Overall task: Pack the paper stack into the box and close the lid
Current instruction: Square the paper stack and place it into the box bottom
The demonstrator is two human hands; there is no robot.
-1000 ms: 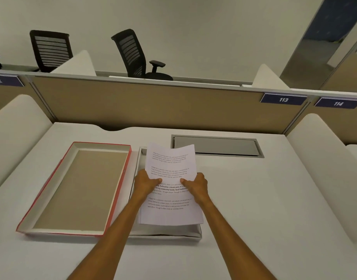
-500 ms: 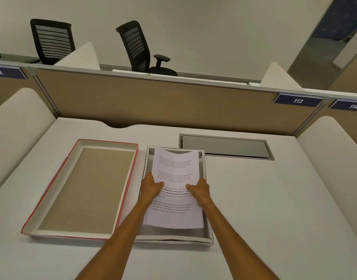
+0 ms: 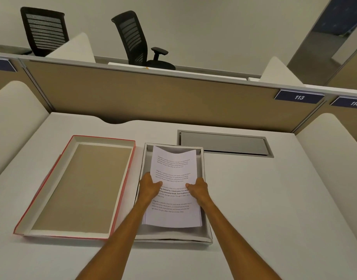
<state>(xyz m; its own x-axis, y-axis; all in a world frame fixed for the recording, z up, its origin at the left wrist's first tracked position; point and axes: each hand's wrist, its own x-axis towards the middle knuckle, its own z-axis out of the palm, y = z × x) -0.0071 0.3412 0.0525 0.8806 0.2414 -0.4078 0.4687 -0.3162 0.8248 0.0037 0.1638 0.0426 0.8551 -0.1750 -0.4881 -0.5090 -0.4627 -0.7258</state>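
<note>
Both hands grip the paper stack by its side edges, the left hand on one, the right hand on the other. The stack sits tilted inside the open grey box on the desk. The red-edged lid lies upturned just left of the box

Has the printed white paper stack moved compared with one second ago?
Yes. The printed white paper stack has come down into the open grey box; earlier its far edge overlapped the grey desk hatch.
</note>
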